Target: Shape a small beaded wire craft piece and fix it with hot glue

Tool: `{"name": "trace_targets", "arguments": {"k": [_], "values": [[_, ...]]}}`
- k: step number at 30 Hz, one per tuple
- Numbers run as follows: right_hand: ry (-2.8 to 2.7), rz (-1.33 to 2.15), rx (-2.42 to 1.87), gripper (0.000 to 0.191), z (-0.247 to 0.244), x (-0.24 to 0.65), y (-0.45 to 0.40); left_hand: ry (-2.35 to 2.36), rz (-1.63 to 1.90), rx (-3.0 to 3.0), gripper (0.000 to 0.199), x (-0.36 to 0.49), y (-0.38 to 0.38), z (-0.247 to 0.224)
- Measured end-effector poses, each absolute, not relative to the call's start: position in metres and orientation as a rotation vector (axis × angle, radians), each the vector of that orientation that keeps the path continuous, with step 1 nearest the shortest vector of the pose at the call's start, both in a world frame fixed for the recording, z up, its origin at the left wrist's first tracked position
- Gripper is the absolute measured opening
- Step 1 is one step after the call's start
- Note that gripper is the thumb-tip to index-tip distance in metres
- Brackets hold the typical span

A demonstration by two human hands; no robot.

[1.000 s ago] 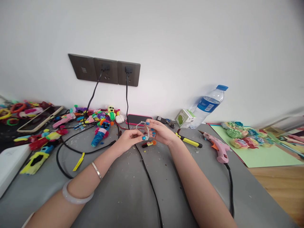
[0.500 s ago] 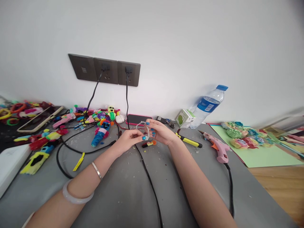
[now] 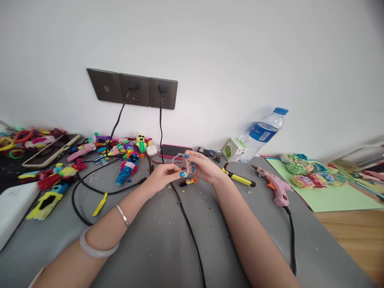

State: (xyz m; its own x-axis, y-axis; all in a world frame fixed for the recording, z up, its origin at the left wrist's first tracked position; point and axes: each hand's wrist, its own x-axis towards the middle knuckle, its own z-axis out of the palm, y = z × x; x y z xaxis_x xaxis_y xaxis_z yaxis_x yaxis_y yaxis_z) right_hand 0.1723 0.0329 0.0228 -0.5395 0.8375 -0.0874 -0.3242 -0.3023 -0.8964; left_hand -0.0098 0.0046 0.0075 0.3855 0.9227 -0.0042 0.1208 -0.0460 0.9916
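Note:
A silvery, glittery pipe cleaner bent into a loop is held up above the grey table. My left hand pinches its lower side between thumb and fingers. From the right, my right hand grips the same loop, with fingertips curled against its edge. Just below the hands lies a small black, yellow and red piece. Beyond them, a phone with a pink rim rests near the wall.
Pipe-cleaner figures crowd the left, with another phone. Black cables cross the table from wall sockets. To the right are yellow-handled pliers, a water bottle, a small box, a pink glue gun and green paper.

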Motion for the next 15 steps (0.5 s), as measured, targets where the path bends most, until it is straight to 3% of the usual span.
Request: {"name": "trace_targets", "arguments": {"k": [15], "values": [[-1.140, 1.921, -0.742, 0.037, 0.0237, 0.1725, 0.0325, 0.985, 0.856, 1.486, 0.025, -0.0098, 0.0051, 0.0081]]}}
